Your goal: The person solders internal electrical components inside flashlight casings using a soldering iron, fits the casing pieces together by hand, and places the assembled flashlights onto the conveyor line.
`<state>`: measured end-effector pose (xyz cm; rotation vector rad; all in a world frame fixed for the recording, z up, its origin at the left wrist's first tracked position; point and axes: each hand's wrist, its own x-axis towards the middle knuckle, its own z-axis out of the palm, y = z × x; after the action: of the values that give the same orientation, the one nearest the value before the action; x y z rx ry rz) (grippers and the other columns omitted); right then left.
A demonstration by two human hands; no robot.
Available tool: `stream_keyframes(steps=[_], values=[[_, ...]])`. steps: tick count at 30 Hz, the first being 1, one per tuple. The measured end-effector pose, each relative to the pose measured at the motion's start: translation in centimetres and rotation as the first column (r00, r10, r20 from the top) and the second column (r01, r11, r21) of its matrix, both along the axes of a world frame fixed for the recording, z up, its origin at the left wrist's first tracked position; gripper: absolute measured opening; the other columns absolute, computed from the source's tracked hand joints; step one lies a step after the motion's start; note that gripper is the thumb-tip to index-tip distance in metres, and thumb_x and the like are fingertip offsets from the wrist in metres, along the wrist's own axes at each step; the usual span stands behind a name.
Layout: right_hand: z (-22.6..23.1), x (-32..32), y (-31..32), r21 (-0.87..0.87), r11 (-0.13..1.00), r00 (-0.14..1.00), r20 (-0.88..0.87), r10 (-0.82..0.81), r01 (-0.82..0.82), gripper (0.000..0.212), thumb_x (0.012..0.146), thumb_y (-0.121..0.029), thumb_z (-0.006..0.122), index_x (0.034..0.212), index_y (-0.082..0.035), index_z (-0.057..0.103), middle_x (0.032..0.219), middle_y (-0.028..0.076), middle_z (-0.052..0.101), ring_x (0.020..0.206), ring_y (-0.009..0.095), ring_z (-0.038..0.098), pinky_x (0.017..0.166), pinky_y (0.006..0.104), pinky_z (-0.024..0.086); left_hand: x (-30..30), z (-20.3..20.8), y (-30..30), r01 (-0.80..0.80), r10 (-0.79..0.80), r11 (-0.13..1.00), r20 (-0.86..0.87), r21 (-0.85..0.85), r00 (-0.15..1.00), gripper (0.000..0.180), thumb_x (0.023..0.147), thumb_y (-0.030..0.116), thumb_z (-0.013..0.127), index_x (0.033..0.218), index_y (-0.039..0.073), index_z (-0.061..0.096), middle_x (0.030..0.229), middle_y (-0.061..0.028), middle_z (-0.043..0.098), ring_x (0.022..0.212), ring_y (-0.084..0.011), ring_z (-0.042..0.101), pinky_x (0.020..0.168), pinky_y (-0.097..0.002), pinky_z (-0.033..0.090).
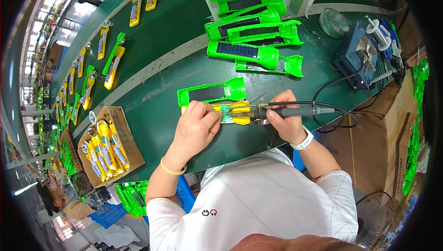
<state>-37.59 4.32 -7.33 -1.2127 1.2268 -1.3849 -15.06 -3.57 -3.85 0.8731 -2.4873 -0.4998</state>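
In my right hand is a soldering iron, held by its dark grey handle with the tip pointing left. The tip end reaches over a yellow flashlight housing with a small green circuit board in it. My left hand is closed over the left part of that housing, its fingertips pinched beside the board. What the fingertips hold is hidden. Just beyond lies a bright green flashlight shell with a dark panel.
Several green shells are heaped beyond the work. A cardboard box of yellow flashlight halves stands at left. Yellow pieces line the belt behind. At right are a soldering station, solder spool and looping cable.
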Motion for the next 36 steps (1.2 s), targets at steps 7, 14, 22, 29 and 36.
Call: stream_keyframes(steps=[7, 14, 22, 29, 36], values=[[-1.5, -0.5, 0.2, -0.015, 0.997, 0.986, 0.151, -0.07, 0.073, 0.023, 0.082, -0.007, 0.061, 0.091, -0.004, 0.041, 0.075, 0.001, 0.05, 0.062, 0.005, 0.047, 0.053, 0.0199, 0.04, -0.2, 0.2, -0.1, 0.008, -0.008, 1.0, 0.029, 0.009, 1.0, 0.013, 0.065, 0.001, 0.066, 0.076, 0.005, 0.061, 0.076, -0.0064, 0.051, 0.071, -0.0226, 0.05, 0.061, -0.0322, 0.045], [-0.9, -0.4, 0.1, -0.016, 0.998, 0.976, 0.209, -0.059, 0.064, 0.023, 0.084, -0.007, 0.061, 0.092, -0.004, 0.04, 0.076, 0.002, 0.05, 0.063, 0.005, 0.046, 0.055, 0.0203, 0.04, -0.3, 0.3, -0.1, 0.01, -0.011, 1.0, 0.044, 0.009, 0.999, 0.012, 0.065, 0.001, 0.066, 0.074, 0.005, 0.06, 0.076, -0.0066, 0.051, 0.071, -0.023, 0.05, 0.061, -0.0323, 0.045], [-0.8, -0.8, 0.3, -0.007, 0.998, 0.968, 0.243, -0.06, 0.063, 0.024, 0.084, -0.008, 0.061, 0.093, -0.005, 0.039, 0.076, 0.002, 0.051, 0.064, 0.005, 0.047, 0.056, 0.0208, 0.041, 0.6, 1.1, -0.1, -0.033, 0.036, 0.998, -0.047, 0.06, 0.998, 0.032, 0.063, 0.007, 0.072, 0.092, 0.005, 0.058, 0.09, -0.01, 0.053, 0.085, -0.0275, 0.051, 0.073, -0.0365, 0.044], [-0.6, -0.8, 0.1, 0.037, 0.998, 0.946, 0.317, -0.067, 0.059, 0.025, 0.084, -0.01, 0.061, 0.092, -0.005, 0.038, 0.072, 0.003, 0.052, 0.059, 0.005, 0.046, 0.05, 0.0204, 0.039, 3.5, -0.9, 1.4, 0.013, -0.031, 0.986, -0.109, -0.167, 0.994, 0.028, 0.065, -0.005, 0.068, 0.09, 0.003, 0.058, 0.081, -0.0096, 0.055, 0.069, -0.0269, 0.055, 0.058, -0.0341, 0.047], [-0.7, -0.9, 0.4, 0.035, 0.998, 0.944, 0.323, -0.063, 0.054, 0.026, 0.084, -0.009, 0.061, 0.093, -0.005, 0.037, 0.072, 0.003, 0.052, 0.055, 0.005, 0.046, 0.047, 0.0198, 0.038, 2.4, -2.7, 0.4, 0.12, -0.17, 0.967, -0.221, -0.223, 0.96, 0.034, 0.06, -0.001, 0.069, 0.092, 0.002, 0.06, 0.085, -0.008, 0.061, 0.071, -0.0222, 0.058, 0.06, -0.0313, 0.049]])
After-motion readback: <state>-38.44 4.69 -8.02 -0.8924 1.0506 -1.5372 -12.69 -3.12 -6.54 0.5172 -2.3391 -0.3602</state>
